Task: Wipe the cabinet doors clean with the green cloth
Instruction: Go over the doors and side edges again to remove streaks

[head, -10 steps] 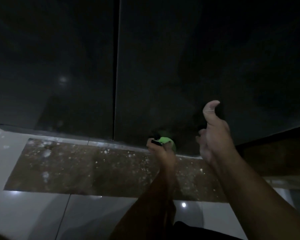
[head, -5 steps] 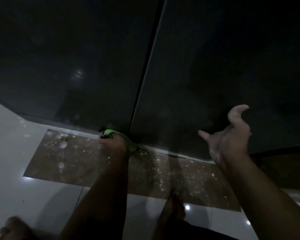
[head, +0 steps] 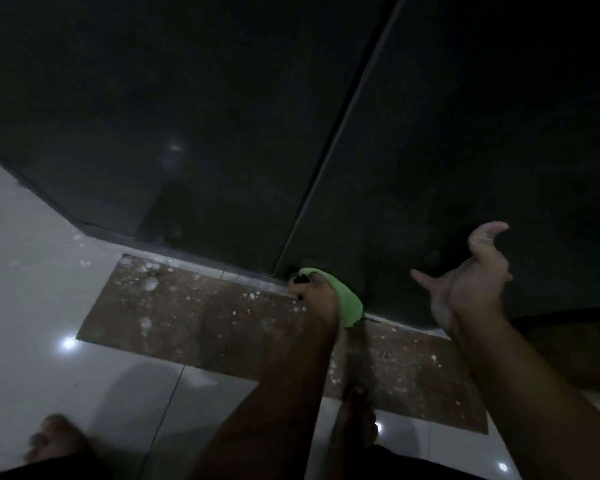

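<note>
- Gripping the green cloth (head: pixel 349 304), the left hand (head: pixel 314 297) presses it at the bottom edge of the cabinet doors (head: pixel 430 168).
- The right hand (head: pixel 471 289) has its fingers (head: pixel 487 237) released, holding nothing.

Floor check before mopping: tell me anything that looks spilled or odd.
White flecks are scattered over the brown floor strip below the doors, like splashed residue. Nothing else stands out.

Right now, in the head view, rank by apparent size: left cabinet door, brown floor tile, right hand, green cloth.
1. left cabinet door
2. brown floor tile
3. right hand
4. green cloth, partly covered by the left hand
Hand versus cloth is unsure: the right hand looks nearer the camera.
</note>
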Tool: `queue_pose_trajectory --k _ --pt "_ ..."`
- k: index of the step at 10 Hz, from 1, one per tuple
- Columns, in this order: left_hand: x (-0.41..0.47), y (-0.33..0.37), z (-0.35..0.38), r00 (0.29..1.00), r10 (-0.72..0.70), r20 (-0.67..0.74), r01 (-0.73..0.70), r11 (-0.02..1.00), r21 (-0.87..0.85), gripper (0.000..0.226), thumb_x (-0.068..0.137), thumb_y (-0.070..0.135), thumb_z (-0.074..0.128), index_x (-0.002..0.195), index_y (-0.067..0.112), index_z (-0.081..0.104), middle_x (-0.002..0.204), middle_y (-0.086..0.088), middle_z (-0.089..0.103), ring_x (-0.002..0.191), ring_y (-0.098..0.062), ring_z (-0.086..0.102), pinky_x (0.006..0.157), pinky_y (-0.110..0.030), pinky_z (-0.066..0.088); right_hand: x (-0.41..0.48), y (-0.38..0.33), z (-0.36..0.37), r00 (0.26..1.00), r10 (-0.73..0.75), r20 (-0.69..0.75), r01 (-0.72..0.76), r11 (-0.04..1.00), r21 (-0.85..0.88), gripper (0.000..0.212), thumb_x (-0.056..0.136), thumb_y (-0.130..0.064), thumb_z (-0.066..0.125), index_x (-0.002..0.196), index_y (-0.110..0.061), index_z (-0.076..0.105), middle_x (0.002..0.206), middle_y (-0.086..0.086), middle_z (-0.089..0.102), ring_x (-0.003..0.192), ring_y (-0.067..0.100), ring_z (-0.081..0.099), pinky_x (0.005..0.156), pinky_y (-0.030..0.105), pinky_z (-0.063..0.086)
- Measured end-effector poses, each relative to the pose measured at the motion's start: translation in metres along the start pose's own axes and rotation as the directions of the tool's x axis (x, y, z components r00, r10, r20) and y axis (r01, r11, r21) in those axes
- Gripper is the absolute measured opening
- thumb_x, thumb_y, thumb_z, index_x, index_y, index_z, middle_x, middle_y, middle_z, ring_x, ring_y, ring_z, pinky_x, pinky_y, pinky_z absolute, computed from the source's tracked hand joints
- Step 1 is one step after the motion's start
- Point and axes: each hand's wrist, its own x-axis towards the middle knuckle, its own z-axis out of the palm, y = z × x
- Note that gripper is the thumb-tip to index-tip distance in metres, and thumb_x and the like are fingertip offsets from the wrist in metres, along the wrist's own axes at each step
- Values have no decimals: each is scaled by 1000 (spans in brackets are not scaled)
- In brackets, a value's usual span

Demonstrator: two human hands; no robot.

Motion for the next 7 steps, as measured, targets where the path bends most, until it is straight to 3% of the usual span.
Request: queue_pose_trajectory --k 1,2,3,4,5,6,7 --pt "-29 21 5 987 110 -116 -125 985 -122 53 103 26 45 147 6 23 142 -24 42 115 -34 54 93 -35 48 5 0 2 995 0 -99 -5 998 -56 125 68 -67 75 160 -25 3 156 5 39 143 30 38 112 62 34" --pt "-73 51 11 910 349 -224 -393 898 -198 51 99 8 52 141 9 23 136 -14 31 104 -21 43 80 -15 38 -13 -14 0 993 -81 -83 74 993 -87 148 41 -72 88 159 -18 14 148 5 48 135 27 47 113 56 39" --pt "-110 89 5 746 590 -308 -652 741 -161 49 95 -1 54 136 2 29 128 -13 32 99 -16 43 78 -7 35 -27 -33 -7 963 -241 -121 226 966 -124 123 70 -52 86 159 -16 10 157 7 36 143 26 38 118 47 34" --pt "-139 124 -5 618 701 -356 -773 624 -112 46 93 -4 54 134 -5 32 124 -14 32 89 -7 42 76 5 28 -36 -71 -13 921 -348 -177 327 935 -137 121 79 -42 82 161 -20 -5 167 7 14 151 26 21 118 42 28" --pt "-162 145 -12 431 842 -324 -890 455 -1 45 91 -5 55 130 -7 34 126 -18 35 100 -16 42 84 3 28 -44 -113 -31 831 -521 -195 454 838 -302 115 84 -47 76 161 -23 -5 168 8 3 153 28 15 117 44 29" --pt "-176 146 -1 310 931 -192 -938 332 95 49 90 0 57 131 -7 32 130 -23 38 111 -24 44 94 -7 33 -45 -142 -62 717 -691 -91 509 608 -609 112 85 -60 68 160 -24 -7 167 13 -7 153 34 7 120 52 25" --pt "-185 123 23 320 946 -42 -925 322 200 57 90 10 56 137 -6 29 133 -19 35 116 -21 40 103 -33 37 -40 -155 -89 658 -748 84 589 442 -677 112 85 -55 69 160 -23 -8 165 18 -11 152 38 3 120 51 24"
